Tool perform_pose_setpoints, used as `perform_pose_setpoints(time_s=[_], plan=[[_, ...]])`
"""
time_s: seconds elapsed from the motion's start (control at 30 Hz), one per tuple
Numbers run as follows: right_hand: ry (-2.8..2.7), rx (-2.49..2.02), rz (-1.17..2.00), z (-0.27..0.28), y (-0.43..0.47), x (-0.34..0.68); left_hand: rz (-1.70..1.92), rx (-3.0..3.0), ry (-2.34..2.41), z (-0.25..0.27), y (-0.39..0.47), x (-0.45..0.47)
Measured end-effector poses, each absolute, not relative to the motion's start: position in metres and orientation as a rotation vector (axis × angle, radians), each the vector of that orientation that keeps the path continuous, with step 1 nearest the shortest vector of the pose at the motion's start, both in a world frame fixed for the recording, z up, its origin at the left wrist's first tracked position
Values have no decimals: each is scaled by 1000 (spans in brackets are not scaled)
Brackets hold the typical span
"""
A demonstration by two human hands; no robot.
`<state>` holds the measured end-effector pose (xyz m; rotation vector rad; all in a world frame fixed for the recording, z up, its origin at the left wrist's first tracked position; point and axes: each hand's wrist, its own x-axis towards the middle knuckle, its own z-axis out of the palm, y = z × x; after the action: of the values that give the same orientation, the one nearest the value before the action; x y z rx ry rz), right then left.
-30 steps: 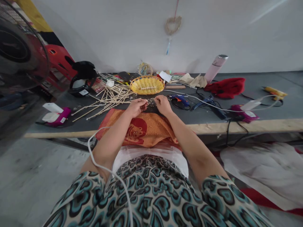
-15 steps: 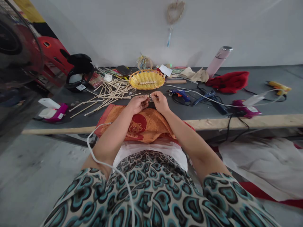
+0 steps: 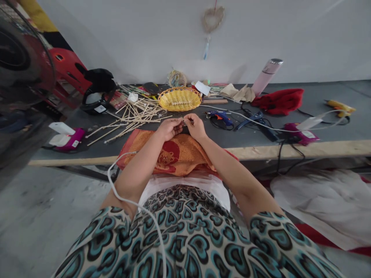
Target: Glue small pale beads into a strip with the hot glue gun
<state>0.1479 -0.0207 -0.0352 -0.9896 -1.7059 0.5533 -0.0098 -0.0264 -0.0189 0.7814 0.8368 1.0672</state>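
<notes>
My left hand (image 3: 171, 128) and my right hand (image 3: 194, 125) meet above the far edge of an orange and red towel (image 3: 185, 154). Both have their fingers pinched together around something small and pale, too little to make out. Just beyond them sits a yellow woven basket (image 3: 179, 101) with a row of small pale pieces inside. Left of the basket lies a loose heap of thin wooden sticks (image 3: 139, 116), some with white tips. A blue glue gun (image 3: 222, 119) rests to the right of my right hand.
Across the table's right side are a pink bottle (image 3: 266, 77), a red cloth (image 3: 279, 101), a yellow glue gun (image 3: 340, 106) and magenta power blocks with cables. A white cable (image 3: 145, 210) hangs over my left arm. A fan (image 3: 23, 58) stands at the left.
Both hands stay pinched together in nearly the same spot, with only slight finger movement. The whole view has shifted very slightly.
</notes>
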Motion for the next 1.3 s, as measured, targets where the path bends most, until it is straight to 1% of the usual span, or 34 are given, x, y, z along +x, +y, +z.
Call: perform_pose_setpoints(time_s=[0.67,1.0,1.3], plan=[[-1696,-955,597,-37,-21,152,1039,786,804,-19,-25,-14],[-1719,-815,820,-31,-24,156,1026,814,766,-21,-26,-16],[-1723,-798,850,-31,-25,158,1008,834,774,-18,-28,-16]])
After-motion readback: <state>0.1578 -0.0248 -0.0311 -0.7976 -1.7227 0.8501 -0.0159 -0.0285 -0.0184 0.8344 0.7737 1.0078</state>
